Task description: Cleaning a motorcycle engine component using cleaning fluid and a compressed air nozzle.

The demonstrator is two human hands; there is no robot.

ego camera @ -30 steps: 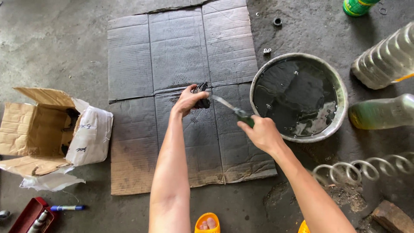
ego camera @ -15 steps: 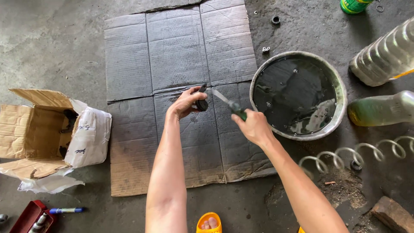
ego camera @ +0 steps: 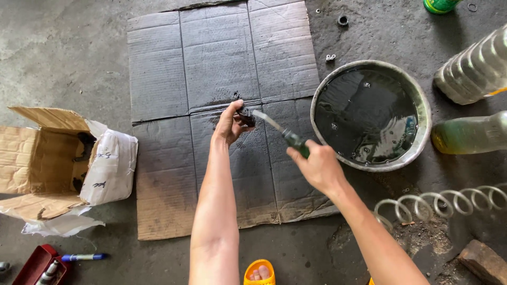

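**Small dark part being worked with a screwdriver over oily cardboard**

The left hand (ego camera: pixel 231 122) is closed around a small dark metal part (ego camera: pixel 245 115), held just above the flattened cardboard sheet (ego camera: pixel 211 63) on the concrete floor. The right hand (ego camera: pixel 317 168) grips the green handle of a screwdriver (ego camera: pixel 280 132), whose tip meets the part. Judging by the wet stains on the cardboard beneath, the part already looks oily, but the work on it seems unfinished: both hands are engaged.

Right of the cardboard, a round metal basin (ego camera: pixel 422 105) holds dark liquid. Beyond the basin lie two plastic bottles, one clear (ego camera: pixel 475 68), one with greenish liquid (ego camera: pixel 470 134). Left of the cardboard, an open cardboard box (ego camera: pixel 31 153) contains dark objects, too dim to identify.
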